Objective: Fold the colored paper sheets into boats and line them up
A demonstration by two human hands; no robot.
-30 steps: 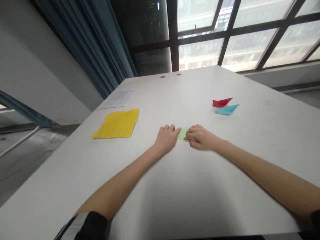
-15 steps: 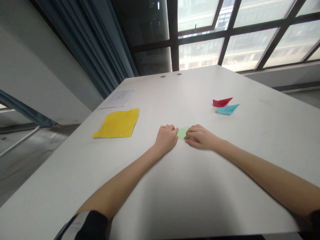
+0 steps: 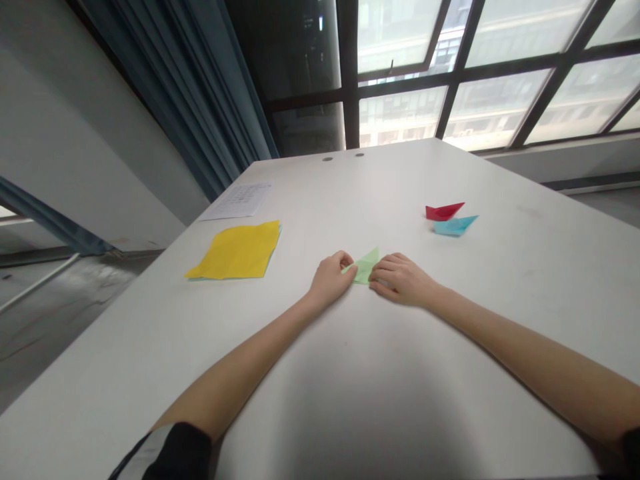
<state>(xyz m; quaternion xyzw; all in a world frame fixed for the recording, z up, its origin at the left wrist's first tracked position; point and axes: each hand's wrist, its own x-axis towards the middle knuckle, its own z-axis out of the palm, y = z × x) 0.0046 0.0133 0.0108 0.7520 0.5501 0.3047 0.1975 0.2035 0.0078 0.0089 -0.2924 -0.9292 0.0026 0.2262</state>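
The green paper (image 3: 367, 265) lay between both hands on the surface (image 3: 350, 400), its long axis roughly left to right. The left hand (image 3: 330, 279) had its fingers pinched on the left end; the right hand (image 3: 403, 280) covered the right edge, whether gripping I couldn't tell.

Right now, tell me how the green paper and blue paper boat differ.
The green paper is pale green; the blue paper boat is sky blue. The left hand and right hand touch and partly hide the green paper; the blue paper boat stands away from them beside the red paper boat. Both are folded paper.
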